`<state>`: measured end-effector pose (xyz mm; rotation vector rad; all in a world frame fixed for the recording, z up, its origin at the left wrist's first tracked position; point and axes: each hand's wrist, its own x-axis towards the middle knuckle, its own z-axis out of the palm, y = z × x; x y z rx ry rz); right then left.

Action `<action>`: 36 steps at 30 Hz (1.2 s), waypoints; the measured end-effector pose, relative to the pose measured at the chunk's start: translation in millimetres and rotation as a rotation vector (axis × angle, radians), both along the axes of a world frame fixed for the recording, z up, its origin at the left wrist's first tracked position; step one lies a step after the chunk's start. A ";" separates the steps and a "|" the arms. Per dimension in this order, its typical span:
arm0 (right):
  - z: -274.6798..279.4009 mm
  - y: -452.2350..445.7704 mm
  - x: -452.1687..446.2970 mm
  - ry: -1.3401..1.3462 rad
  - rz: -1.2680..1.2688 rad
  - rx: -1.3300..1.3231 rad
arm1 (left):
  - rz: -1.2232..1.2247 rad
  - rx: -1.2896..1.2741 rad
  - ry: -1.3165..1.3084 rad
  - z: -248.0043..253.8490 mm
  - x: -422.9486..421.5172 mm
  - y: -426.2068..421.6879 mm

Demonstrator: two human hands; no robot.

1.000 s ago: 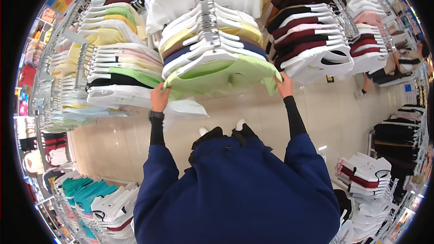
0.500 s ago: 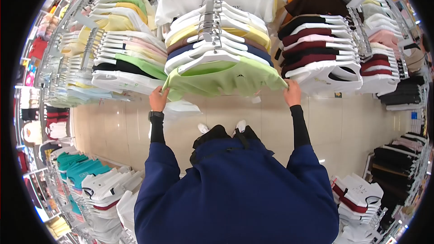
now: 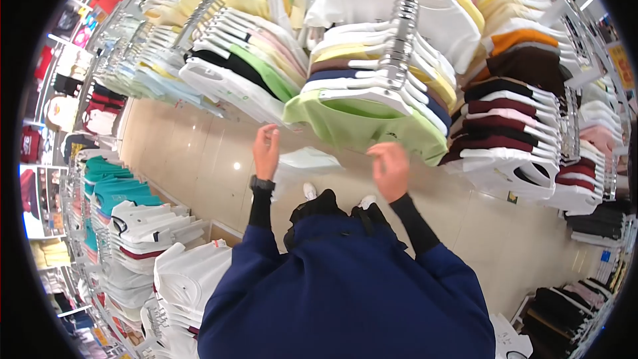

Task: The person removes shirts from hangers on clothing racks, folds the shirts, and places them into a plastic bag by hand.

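Our hands, left (image 3: 266,153) and right (image 3: 391,169), are apart, fingers loosely curled, near the hanging green shirt (image 3: 359,119).

Glossy beige floor tiles (image 3: 199,139) with thin joints catch small white reflections. A small dark-and-yellow marker (image 3: 512,197) lies toward the right. Metal clothing racks enclose the floor, with teal tops (image 3: 123,189) at the lower left. Crowded display shelves (image 3: 50,216) line the far left; a bright light strip (image 3: 589,1) glows at the upper right.
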<state>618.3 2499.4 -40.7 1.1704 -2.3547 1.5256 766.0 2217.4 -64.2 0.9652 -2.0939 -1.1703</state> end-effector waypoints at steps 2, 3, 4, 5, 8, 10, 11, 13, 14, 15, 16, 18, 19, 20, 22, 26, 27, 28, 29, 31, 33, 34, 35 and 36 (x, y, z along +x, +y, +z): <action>-11.7 -34.4 36.1 -0.113 0.279 -0.024 | -0.068 0.183 0.106 26.9 7.9 18.0; -5.9 -50.5 51.8 -0.095 0.312 -0.007 | -0.126 0.248 0.177 31.7 12.9 19.3; 2.9 -66.5 67.3 -0.077 0.344 0.011 | -0.186 0.312 0.247 36.8 17.9 19.0; 8.3 -80.3 77.9 -0.059 0.375 0.028 | -0.257 0.343 0.303 42.7 22.5 17.2; 7.3 -120.0 103.6 -0.106 0.411 0.175 | -0.343 0.504 0.384 54.9 40.3 3.5; -5.1 -147.3 115.5 -0.074 0.393 0.192 | -0.362 0.530 0.405 55.0 56.9 -17.1; -10.7 -159.3 122.8 -0.075 0.385 0.209 | -0.364 0.541 0.422 50.4 67.2 -29.2; -11.7 -187.5 138.9 -0.027 0.329 0.179 | -0.355 0.555 0.428 42.5 87.9 -57.5; -12.8 -202.3 144.7 -0.024 0.321 0.174 | -0.342 0.559 0.416 37.9 100.4 -70.3; -12.0 -215.8 151.3 -0.025 0.316 0.171 | -0.324 0.566 0.403 36.2 112.7 -82.2; -11.8 -228.3 159.4 -0.030 0.314 0.169 | -0.333 0.508 0.388 34.1 124.0 -94.6; -9.8 -250.8 173.2 -0.094 0.298 0.236 | -0.343 0.389 0.354 34.1 146.5 -118.4; -8.6 -262.0 179.0 -0.120 0.298 0.244 | -0.313 0.382 0.340 35.6 160.3 -129.2; -7.2 -274.8 183.9 -0.142 0.297 0.248 | -0.285 0.371 0.329 37.4 173.1 -139.5; -7.8 -298.8 193.7 -0.192 0.327 0.241 | -0.214 0.249 0.260 38.0 195.9 -159.5; -6.8 -342.2 205.3 -0.288 0.500 0.281 | -0.033 0.084 0.126 21.2 238.1 -201.8; -6.7 -351.3 208.5 -0.312 0.563 0.293 | 0.014 0.115 0.120 21.1 243.0 -208.1; -6.3 -360.4 211.1 -0.303 0.611 0.316 | 0.059 0.056 0.107 21.1 246.1 -214.0; -6.2 -369.0 214.3 -0.296 0.658 0.339 | 0.102 -0.002 0.092 21.7 249.1 -219.6; -6.3 -386.8 220.9 -0.280 0.715 0.374 | 0.143 -0.031 0.060 27.2 251.7 -230.4; -8.6 -403.8 227.0 -0.264 0.740 0.402 | 0.145 0.031 0.028 28.6 253.2 -240.5; -11.7 -413.0 227.7 -0.263 0.766 0.408 | 0.128 0.080 0.014 27.1 254.3 -248.4; -16.4 -422.5 228.7 -0.263 0.793 0.414 | 0.113 0.129 0.000 25.4 256.4 -256.9; -21.4 -433.5 229.4 -0.262 0.821 0.417 | 0.099 0.175 -0.014 23.8 258.6 -267.0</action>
